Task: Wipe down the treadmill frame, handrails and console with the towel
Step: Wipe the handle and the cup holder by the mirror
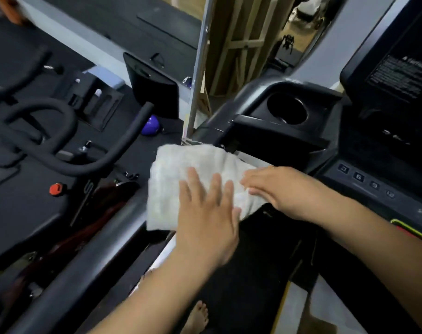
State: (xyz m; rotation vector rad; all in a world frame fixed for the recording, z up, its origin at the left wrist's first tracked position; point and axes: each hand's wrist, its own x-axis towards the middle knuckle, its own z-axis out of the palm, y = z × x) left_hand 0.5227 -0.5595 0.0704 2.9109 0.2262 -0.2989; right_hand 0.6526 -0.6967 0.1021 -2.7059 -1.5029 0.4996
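A white folded towel (181, 174) lies over the treadmill's left handrail (89, 259), just below the black console tray with its cup holder (287, 109). My left hand (205, 213) rests flat on the towel's lower right part, fingers spread. My right hand (277, 191) presses on the towel's right edge, fingers together and pointing left. The console screen (393, 75) and a row of number buttons (364, 182) sit to the right. Part of the towel is hidden under both hands.
An exercise bike with black handlebars (67, 141) and a red knob (56, 189) stands close on the left. A purple ball (150, 125) lies on the floor beyond it. A mirror edge (199, 68) rises behind the handrail. My bare foot (197, 317) stands on the treadmill belt.
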